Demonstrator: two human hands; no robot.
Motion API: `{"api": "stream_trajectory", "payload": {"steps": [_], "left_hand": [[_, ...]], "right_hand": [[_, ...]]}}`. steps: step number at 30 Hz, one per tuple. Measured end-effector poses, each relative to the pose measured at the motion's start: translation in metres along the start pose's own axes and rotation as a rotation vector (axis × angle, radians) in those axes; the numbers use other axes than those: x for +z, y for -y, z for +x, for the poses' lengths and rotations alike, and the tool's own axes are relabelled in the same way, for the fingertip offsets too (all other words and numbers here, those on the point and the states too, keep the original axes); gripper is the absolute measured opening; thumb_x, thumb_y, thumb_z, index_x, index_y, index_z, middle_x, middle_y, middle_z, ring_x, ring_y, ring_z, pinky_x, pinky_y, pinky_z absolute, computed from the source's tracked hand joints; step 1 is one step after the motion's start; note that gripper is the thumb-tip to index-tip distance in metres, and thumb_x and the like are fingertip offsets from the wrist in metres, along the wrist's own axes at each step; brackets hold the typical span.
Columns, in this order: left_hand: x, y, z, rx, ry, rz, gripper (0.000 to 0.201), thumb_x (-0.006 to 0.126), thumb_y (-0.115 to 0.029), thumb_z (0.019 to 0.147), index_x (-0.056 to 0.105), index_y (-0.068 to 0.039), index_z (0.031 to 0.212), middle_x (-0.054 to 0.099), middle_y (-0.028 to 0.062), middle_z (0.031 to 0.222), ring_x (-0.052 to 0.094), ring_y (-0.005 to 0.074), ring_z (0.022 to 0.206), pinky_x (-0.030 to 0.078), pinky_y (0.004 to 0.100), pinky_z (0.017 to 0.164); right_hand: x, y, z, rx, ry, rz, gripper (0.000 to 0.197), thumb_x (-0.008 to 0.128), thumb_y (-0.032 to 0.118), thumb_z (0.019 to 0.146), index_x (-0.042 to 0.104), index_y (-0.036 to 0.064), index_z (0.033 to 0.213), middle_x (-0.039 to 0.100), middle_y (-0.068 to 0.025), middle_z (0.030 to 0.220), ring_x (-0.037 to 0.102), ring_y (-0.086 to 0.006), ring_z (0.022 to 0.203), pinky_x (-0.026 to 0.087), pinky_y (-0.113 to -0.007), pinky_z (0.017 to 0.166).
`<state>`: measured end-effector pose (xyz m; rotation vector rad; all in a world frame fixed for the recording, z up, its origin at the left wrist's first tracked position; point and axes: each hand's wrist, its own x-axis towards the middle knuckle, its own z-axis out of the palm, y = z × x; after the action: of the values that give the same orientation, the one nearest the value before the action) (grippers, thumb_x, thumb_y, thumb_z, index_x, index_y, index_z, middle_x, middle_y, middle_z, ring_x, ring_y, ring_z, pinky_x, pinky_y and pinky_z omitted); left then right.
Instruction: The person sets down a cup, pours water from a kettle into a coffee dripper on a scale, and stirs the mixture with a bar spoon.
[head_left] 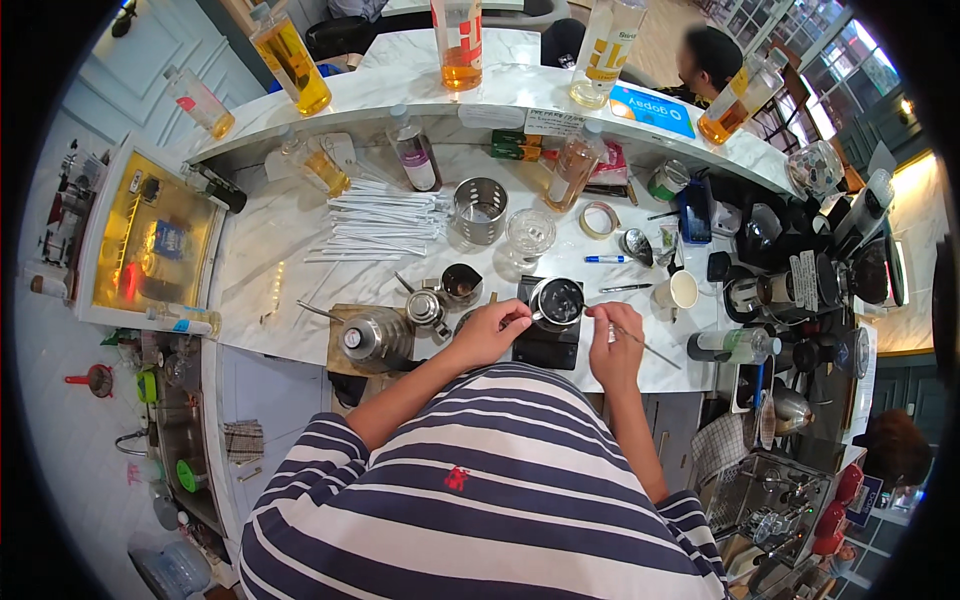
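A small round metal cup (557,301) with dark contents stands on a black kitchen scale (546,349) close in front of me. At the cup's left side, my left hand (490,334) has its fingers curled together, their tips against or just beside the rim; whether they grip a handle is hidden. My right hand (614,342) is closed on a thin metal stick (657,354), which sticks out to the lower right. Its thumb and forefinger come close to the cup's right edge. The stick's kind is too small to tell.
Left of the scale stand a gooseneck kettle (376,338), a small metal pot (427,309) and a dark-filled jug (461,283). Beyond are wrapped straws (385,220), a perforated metal holder (480,211) and a glass dripper (530,237). A paper cup (677,290) and bottle (733,346) stand right.
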<state>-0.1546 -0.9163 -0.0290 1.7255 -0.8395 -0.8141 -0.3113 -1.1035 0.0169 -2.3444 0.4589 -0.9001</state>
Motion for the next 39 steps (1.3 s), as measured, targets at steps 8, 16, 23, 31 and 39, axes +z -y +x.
{"api": "stream_trajectory", "payload": {"steps": [8, 16, 23, 31, 39], "left_hand": [[0.004, 0.006, -0.002, 0.004, -0.012, 0.026, 0.021, 0.061, -0.021, 0.105, 0.067, -0.005, 0.117, 0.074, 0.0054, 0.094, 0.066, 0.0135, 0.083, 0.052, 0.0308, 0.078], [0.011, 0.006, -0.005, -0.02, -0.049, 0.033, 0.023, 0.058, -0.019, 0.107, 0.066, -0.002, 0.12, 0.075, 0.0072, 0.096, 0.07, 0.0141, 0.087, 0.053, 0.031, 0.08], [0.024, 0.006, -0.009, -0.044, -0.121, -0.021, 0.026, 0.058, -0.021, 0.108, 0.065, -0.001, 0.122, 0.075, 0.0086, 0.096, 0.071, 0.0151, 0.089, 0.054, 0.0316, 0.082], [0.043, 0.003, -0.016, -0.081, -0.282, -0.033, 0.026, 0.063, -0.017, 0.105, 0.067, -0.002, 0.125, 0.075, 0.009, 0.093, 0.07, 0.0155, 0.085, 0.054, 0.0316, 0.079], [0.056, -0.002, -0.022, -0.068, -0.476, 0.013, 0.023, 0.07, -0.015, 0.1, 0.072, -0.007, 0.121, 0.071, 0.0067, 0.084, 0.064, 0.0144, 0.072, 0.053, 0.0313, 0.069]], "right_hand": [[0.003, 0.007, -0.004, -0.054, 0.063, 0.053, 0.008, 0.068, 0.01, 0.096, 0.073, 0.0058, 0.091, 0.071, -0.0124, 0.089, 0.065, -0.0327, 0.091, 0.046, -0.044, 0.088], [-0.014, -0.006, -0.006, 0.011, 0.055, 0.028, 0.013, 0.064, 0.009, 0.099, 0.073, 0.0048, 0.09, 0.071, -0.0119, 0.088, 0.065, -0.0321, 0.089, 0.046, -0.044, 0.088], [-0.006, -0.01, -0.006, -0.022, 0.067, 0.068, 0.008, 0.069, 0.01, 0.097, 0.073, 0.006, 0.092, 0.071, -0.0117, 0.089, 0.066, -0.0315, 0.091, 0.046, -0.044, 0.087], [-0.015, -0.014, 0.0, -0.113, 0.176, 0.077, 0.007, 0.07, 0.01, 0.096, 0.075, 0.0048, 0.096, 0.071, -0.0111, 0.089, 0.065, -0.0308, 0.091, 0.046, -0.044, 0.09], [-0.023, -0.033, 0.014, -0.115, 0.204, 0.09, 0.008, 0.069, 0.012, 0.097, 0.074, 0.0051, 0.096, 0.071, -0.0115, 0.086, 0.066, -0.0314, 0.088, 0.046, -0.045, 0.09]]}}
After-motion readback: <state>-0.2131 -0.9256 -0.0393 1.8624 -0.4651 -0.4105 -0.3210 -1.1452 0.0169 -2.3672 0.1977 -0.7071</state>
